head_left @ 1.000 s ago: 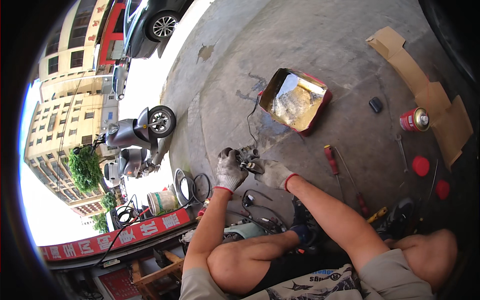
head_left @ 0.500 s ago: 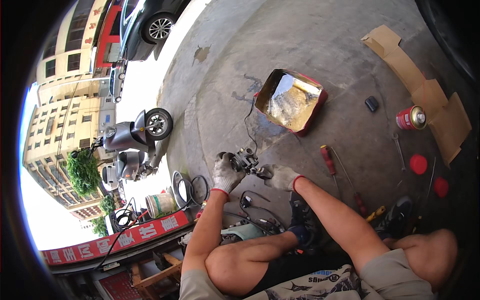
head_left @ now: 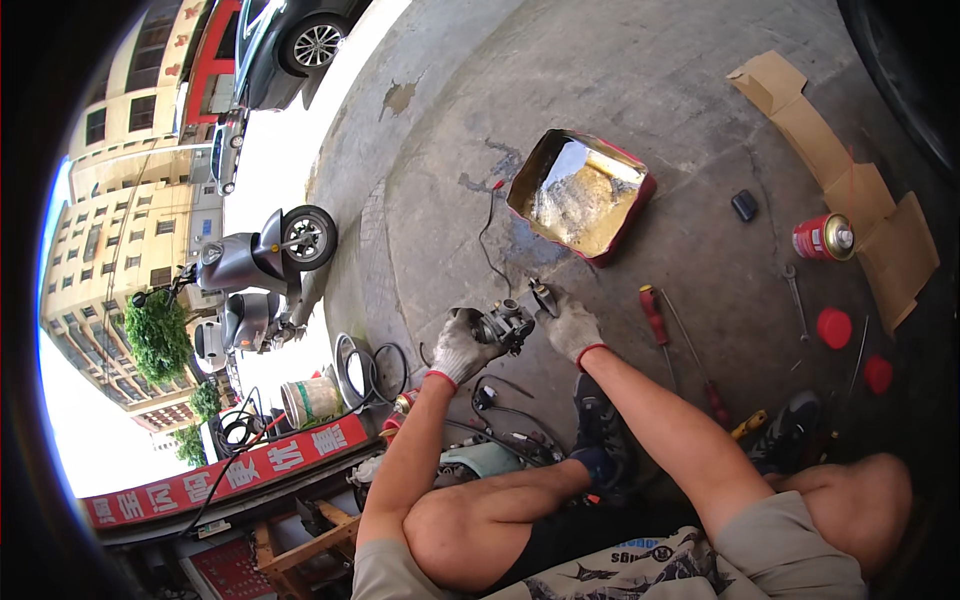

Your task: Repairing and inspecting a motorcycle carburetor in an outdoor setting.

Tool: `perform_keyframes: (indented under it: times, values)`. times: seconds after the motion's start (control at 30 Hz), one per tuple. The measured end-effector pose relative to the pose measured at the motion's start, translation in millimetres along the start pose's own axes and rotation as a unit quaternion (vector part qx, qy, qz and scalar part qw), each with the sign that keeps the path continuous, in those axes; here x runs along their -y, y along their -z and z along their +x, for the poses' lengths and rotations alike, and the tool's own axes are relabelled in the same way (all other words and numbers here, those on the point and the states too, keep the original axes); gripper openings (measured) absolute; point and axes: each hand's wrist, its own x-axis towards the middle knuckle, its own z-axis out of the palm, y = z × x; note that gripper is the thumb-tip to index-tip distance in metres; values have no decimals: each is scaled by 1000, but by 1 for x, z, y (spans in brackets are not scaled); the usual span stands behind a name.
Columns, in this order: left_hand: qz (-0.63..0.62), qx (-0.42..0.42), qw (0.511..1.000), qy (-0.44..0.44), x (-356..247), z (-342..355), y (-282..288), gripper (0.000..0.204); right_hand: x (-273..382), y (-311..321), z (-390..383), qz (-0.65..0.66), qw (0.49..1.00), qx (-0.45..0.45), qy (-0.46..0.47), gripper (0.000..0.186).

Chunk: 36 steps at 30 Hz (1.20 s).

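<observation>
My left hand [head_left: 463, 347], in a white work glove with a red cuff, is closed around a grey metal carburetor [head_left: 510, 326] above the concrete. Just to its right, my gloved right hand [head_left: 572, 328] pinches a small grey metal part [head_left: 543, 297] with a dark end. A small gap separates that part from the carburetor, and its exact kind is unclear. A thin black cable [head_left: 485, 235] with a red tip runs from near the carburetor toward a cut-open red metal can [head_left: 630, 222] containing shallow yellowish liquid.
To the right lie red-handled screwdrivers [head_left: 655, 315], a wrench [head_left: 797, 300], a red spray can [head_left: 822, 238], red caps [head_left: 834, 328] and flattened cardboard [head_left: 850, 185]. Black hoses [head_left: 500, 400] are near my left foot. A bucket [head_left: 312, 400] and scooter [head_left: 250, 265] stand left.
My right hand has moved up and away from the carburetor, with the small metal part now visible in its fingers. The carburetor has turned and shifted slightly right in my left hand.
</observation>
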Motion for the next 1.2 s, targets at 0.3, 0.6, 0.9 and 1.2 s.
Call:
perform_keyframes:
  times: [0.3, 0.6, 0.9, 1.2]
  values:
    - [80, -6, 997, -20, 0, 0, -5, 64, -9, -13, 4, -15, 1000, -25, 2, 53]
    - [63, -47, 985, -152, 17, -7, -49, 62, -3, -33, 4, -77, 996, 47, 11, 55]
    - [-46, -137, 979, -144, 29, -15, -78, 58, -8, -53, 10, -147, 986, 29, 73, 47]
    - [-292, -182, 927, 152, 31, -54, -129, 30, 5, -55, 15, -165, 982, 48, 83, 50]
